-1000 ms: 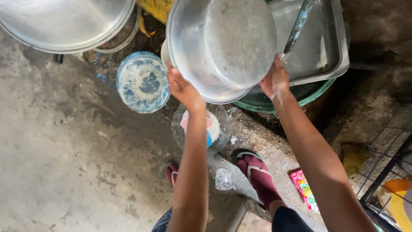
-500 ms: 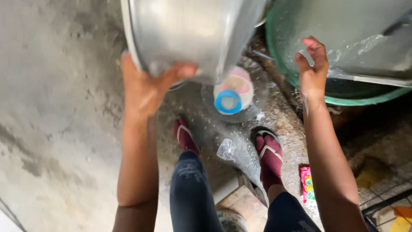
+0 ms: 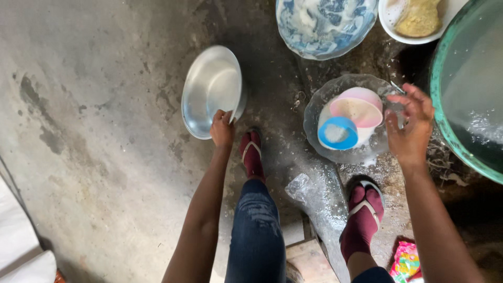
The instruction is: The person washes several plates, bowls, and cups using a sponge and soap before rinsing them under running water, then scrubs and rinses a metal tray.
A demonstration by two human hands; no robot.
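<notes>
Both hands work low over a wet concrete floor point(image 3: 94, 157) in the head view. At about ten o'clock from the picture's centre, the left hand point(image 3: 222, 128) grips the lower rim of a steel basin point(image 3: 209, 89), fingers curled over the edge; the basin stands tilted on the floor, its shiny inside facing the camera. Over at three o'clock, the right hand point(image 3: 411, 128) hangs open and holds nothing, fingers loosely spread, just at the right edge of a clear glass dish point(image 3: 319, 112). Whether the fingertips touch the dish cannot be told. Inside that dish lie a pink plastic bowl point(image 3: 359, 105) and, at its seven o'clock, a small blue cup point(image 3: 338, 133) with white residue inside.

At twelve o'clock sits a blue-and-white patterned plate point(image 3: 325, 23), smeared with suds. Just to its right, a white bowl point(image 3: 401, 29) carries a yellowish sponge point(image 3: 416, 18). A large green tub point(image 3: 445, 120) of water fills the right edge, from one to four o'clock.

Below the hands, at six o'clock, the person's feet in maroon socks and sandals point(image 3: 364, 212) stand apart on the floor, with a crumpled clear plastic bag point(image 3: 309, 191) between them. A bright printed packet point(image 3: 406, 259) lies at five o'clock.
</notes>
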